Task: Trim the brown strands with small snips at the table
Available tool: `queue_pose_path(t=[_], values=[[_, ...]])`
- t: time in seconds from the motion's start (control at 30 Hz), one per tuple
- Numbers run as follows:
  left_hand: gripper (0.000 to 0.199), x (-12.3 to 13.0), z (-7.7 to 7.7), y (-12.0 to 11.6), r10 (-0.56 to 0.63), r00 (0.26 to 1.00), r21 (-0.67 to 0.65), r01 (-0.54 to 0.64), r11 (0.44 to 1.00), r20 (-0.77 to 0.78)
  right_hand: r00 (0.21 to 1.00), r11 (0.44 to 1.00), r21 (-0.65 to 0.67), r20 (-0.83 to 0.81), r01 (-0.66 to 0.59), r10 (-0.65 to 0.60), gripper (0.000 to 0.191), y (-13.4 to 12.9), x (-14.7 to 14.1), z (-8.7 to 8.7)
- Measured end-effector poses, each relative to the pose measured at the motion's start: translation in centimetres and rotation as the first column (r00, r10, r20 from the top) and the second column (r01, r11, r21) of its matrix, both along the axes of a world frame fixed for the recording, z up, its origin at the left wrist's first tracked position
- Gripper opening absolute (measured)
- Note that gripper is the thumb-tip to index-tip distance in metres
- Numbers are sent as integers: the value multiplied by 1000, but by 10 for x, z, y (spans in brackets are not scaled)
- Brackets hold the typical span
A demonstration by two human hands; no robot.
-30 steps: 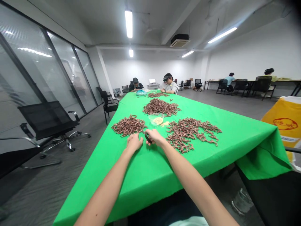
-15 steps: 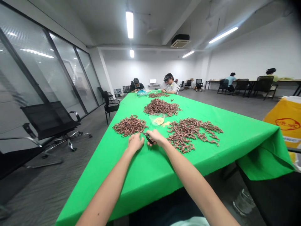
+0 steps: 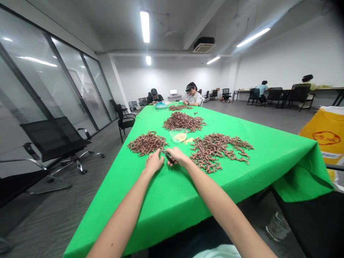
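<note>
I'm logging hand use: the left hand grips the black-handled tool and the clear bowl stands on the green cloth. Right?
Not quite: the head view shows the right hand, not the left hand, gripping the black-handled tool. The clear bowl does stand on the green cloth.

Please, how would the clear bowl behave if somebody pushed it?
The clear bowl looks thin-walled, so it is probably light and may flex. Its pale contents lie low, so tipping seems unlikely. Upright on the green cloth, it would likely slide, not roll.
</note>
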State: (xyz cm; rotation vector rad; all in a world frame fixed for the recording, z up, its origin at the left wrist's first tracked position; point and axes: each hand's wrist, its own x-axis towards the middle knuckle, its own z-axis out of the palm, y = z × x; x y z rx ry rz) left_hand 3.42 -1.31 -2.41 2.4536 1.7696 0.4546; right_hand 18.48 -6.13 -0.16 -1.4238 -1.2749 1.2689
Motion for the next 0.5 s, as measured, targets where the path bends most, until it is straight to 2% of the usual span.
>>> queue_pose_path(t=[0.23, 0.5], values=[[36, 1, 2, -1, -11, 1000, -1, 11, 1000, -8, 1000, 999, 24, 19, 23, -24, 39, -1, -1, 1], [37, 1, 4, -3, -33, 999, 5, 34, 999, -13, 998, 998, 35, 2, 57, -57, 37, 2, 0, -2]])
